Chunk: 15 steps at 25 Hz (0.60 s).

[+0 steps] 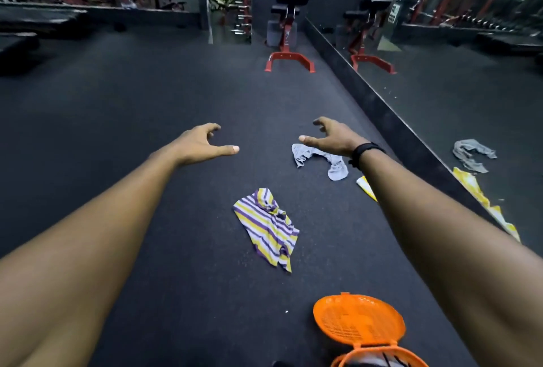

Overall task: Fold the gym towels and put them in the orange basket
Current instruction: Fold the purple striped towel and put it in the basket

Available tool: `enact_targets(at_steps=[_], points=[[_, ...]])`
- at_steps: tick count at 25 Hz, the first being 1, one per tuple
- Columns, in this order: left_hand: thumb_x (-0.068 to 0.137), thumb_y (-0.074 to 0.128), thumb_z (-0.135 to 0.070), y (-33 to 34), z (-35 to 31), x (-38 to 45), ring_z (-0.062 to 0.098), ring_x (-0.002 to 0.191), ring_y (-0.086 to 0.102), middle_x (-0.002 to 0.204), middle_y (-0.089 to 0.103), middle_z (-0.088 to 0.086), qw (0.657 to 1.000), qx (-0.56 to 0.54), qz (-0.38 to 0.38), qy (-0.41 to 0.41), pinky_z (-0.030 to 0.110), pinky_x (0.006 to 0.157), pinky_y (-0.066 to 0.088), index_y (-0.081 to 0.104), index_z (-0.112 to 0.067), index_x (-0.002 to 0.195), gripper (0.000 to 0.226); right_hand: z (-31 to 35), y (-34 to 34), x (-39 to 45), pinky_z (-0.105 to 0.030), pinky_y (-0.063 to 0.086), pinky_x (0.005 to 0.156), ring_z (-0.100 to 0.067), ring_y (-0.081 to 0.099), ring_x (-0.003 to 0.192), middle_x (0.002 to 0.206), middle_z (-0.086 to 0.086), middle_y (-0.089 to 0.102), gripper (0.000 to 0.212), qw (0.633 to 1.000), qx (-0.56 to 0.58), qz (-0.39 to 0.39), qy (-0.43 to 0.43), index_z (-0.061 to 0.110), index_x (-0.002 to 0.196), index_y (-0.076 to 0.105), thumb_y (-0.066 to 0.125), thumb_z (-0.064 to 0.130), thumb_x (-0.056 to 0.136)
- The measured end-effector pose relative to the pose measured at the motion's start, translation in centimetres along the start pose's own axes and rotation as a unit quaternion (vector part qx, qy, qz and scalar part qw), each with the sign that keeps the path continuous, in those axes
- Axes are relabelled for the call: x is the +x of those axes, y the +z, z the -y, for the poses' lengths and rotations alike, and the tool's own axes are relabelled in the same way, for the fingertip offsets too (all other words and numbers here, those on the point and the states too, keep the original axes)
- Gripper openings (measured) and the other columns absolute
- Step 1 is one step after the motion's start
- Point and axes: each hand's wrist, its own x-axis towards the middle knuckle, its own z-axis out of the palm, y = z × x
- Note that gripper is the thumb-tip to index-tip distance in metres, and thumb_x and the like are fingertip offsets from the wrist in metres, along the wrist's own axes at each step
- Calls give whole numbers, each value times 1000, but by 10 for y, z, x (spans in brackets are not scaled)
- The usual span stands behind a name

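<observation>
Both arms reach out over the dark gym floor. The left hand [202, 143] and right hand [332, 137] are spread wide and hold nothing. A striped towel [267, 228] lies crumpled between the arms. A grey towel [320, 161] lies under the right hand. The orange basket [364, 334] sits near, lid open

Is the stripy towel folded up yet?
No. The striped towel lies crumpled on the floor, bunched at one end, and neither hand touches it.

Red bench [289, 28], wall mirror [458, 52]
</observation>
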Motion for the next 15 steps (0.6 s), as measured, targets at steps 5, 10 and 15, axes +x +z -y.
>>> enact_targets(at_steps=[5,10,15], points=[[72,70,-63,24,38,96,18,132,44,145,44,0,999,4,37,-21,34,106,36,37,-27,145,88,-41,50,94,-36,39,106,-28,49,128,137,-11,54,72,999,8,16,41,8,136,46,65,53,83],[75,71,-57,77,73,240,21,134,43,148,42,6,992,28,112,-54,33,106,34,35,-22,147,88,-116,115,207,-42,42,105,-29,50,128,140,-14,51,75,990,17,63,124,10,138,44,65,56,82],[76,71,-54,134,106,365,25,132,45,147,42,10,984,49,159,-64,36,105,36,37,-20,146,86,-182,171,292,-46,45,101,-29,50,126,141,-13,48,74,973,-17,108,204,16,140,41,61,59,84]])
